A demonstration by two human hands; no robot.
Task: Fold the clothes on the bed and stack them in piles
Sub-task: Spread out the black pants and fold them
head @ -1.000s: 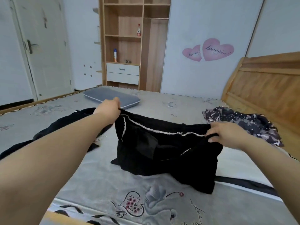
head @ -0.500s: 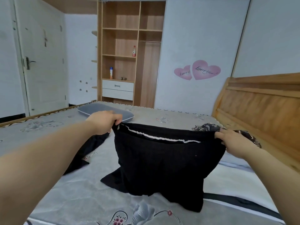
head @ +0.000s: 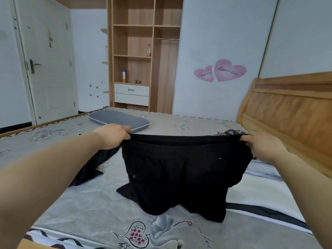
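Note:
A pair of black shorts (head: 183, 173) hangs stretched by its waistband above the bed (head: 86, 209). My left hand (head: 115, 134) grips the left end of the waistband and my right hand (head: 260, 147) grips the right end. The leg hems rest crumpled on the grey floral sheet. A second black garment (head: 93, 164) lies flat on the bed under my left forearm. A dark patterned garment (head: 228, 132) peeks out just behind the waistband near the headboard, mostly hidden.
A grey pillow (head: 118, 120) lies at the far side of the bed. The wooden headboard (head: 291, 112) runs along the right. An open wardrobe (head: 145, 56) and a white door (head: 46, 60) stand beyond the bed. A white sheet with a black stripe (head: 260, 191) lies at right.
Both hands have lifted the shorts higher and pulled the waistband taut and level. The white trim no longer shows. The patterned garment is now mostly hidden behind the shorts.

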